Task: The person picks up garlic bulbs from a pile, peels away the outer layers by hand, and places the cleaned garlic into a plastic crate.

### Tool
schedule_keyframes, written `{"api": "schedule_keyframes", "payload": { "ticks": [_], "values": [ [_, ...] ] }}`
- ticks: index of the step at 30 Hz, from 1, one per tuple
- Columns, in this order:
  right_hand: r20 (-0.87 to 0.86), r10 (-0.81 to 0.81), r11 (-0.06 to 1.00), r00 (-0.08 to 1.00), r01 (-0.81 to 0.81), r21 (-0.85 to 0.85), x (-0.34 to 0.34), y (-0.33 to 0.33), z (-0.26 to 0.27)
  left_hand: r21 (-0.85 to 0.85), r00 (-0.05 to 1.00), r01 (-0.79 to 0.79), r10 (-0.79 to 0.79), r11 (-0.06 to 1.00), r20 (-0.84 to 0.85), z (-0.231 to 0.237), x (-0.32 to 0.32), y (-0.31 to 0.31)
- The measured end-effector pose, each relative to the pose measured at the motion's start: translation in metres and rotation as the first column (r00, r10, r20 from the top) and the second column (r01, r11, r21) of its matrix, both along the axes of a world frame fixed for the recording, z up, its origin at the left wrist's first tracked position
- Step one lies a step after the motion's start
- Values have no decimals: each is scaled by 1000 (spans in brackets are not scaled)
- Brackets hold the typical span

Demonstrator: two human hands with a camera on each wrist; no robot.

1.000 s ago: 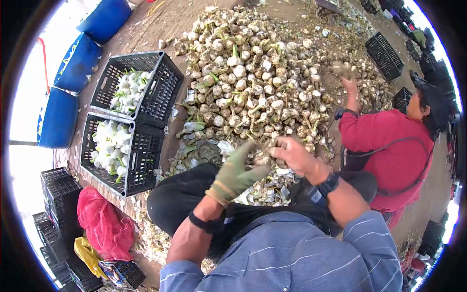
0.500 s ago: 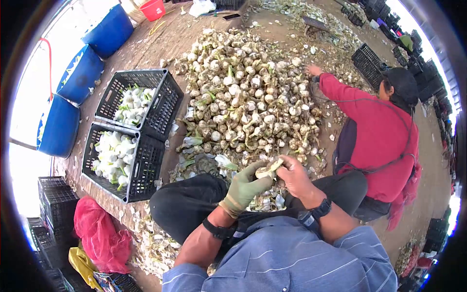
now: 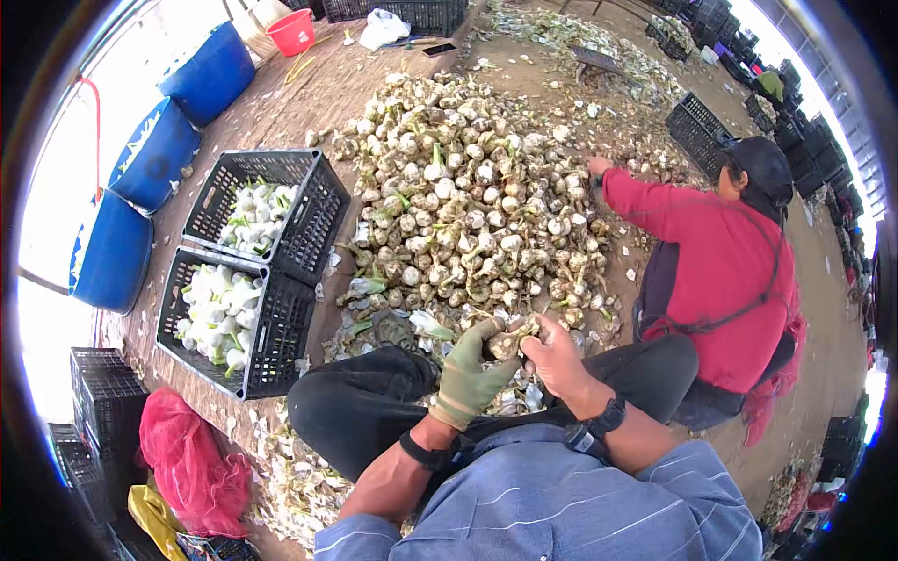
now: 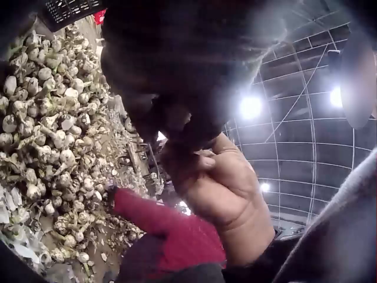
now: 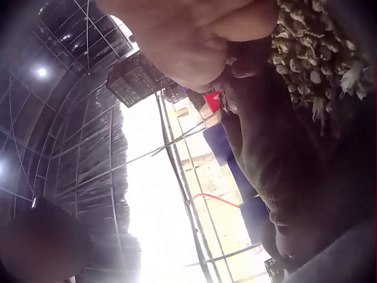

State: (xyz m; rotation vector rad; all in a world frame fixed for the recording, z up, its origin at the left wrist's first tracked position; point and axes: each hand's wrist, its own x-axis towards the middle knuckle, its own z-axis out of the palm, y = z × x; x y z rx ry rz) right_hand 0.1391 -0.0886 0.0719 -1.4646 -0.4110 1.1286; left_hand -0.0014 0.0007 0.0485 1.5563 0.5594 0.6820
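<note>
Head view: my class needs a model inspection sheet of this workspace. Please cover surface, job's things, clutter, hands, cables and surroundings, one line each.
Surface: brown floor, strewn with scraps.
Job's things: heap of soiled garlic; two black crates holding whiter bulbs.
Clutter: pale husks, red mesh, yellow cloth.
Hands: gloved left hand and bare right hand hold a garlic bulb between them.
Cables: dark cord across the back of a person in red.
Surroundings: three blue tubs, a red bucket.
</note>
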Motion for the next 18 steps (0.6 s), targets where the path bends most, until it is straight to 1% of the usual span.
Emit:
{"api": "schedule_keyframes", "payload": {
  "ticks": [1,2,3,5,6,8,9,11,12,13,14,15,16,17,18],
  "values": [
    [-34,19,1000,999,-18,21,2,1,3,-186,998,23,-11,982,65,6,1,0],
    [-68,40,998,997,-37,41,3,2,6,-363,991,56,-9,930,131,13,3,-1],
    [-73,44,998,996,-41,51,4,1,7,-525,981,99,6,845,195,19,4,-2],
    [-83,52,996,995,-46,71,6,1,11,-542,980,102,10,834,199,21,3,-1],
    [-83,24,996,996,-17,83,5,1,14,-550,979,104,12,829,202,22,3,0],
    [-83,-31,994,996,40,104,-2,2,25,-488,979,85,19,869,204,17,6,-1],
    [-44,-21,993,999,26,111,-2,3,20,-456,978,75,23,887,205,12,7,-2],
    [41,-6,992,999,0,126,0,5,12,-325,985,19,38,946,167,-2,7,-4],
    [-4,-13,1000,1000,13,-22,-1,3,18,-250,986,-1,43,968,163,-7,10,-4],
    [-69,-55,998,996,56,1,-3,3,13,-224,991,-31,59,974,121,2,10,-5],
    [-77,-73,997,994,72,-19,-3,1,10,-28,997,-58,59,998,42,10,7,-2],
    [-84,-89,996,992,86,-36,-3,-1,8,173,996,-76,83,982,-33,14,5,0],
    [-89,-76,997,993,74,-28,-1,0,8,-16,996,-66,66,998,57,-3,8,-4],
    [-98,-63,998,993,61,-22,0,-1,5,173,998,-60,64,983,-16,22,5,0],
    [-129,-45,999,991,44,-13,4,-8,-8,-109,996,-22,31,994,82,16,8,-3]
  ]
}}
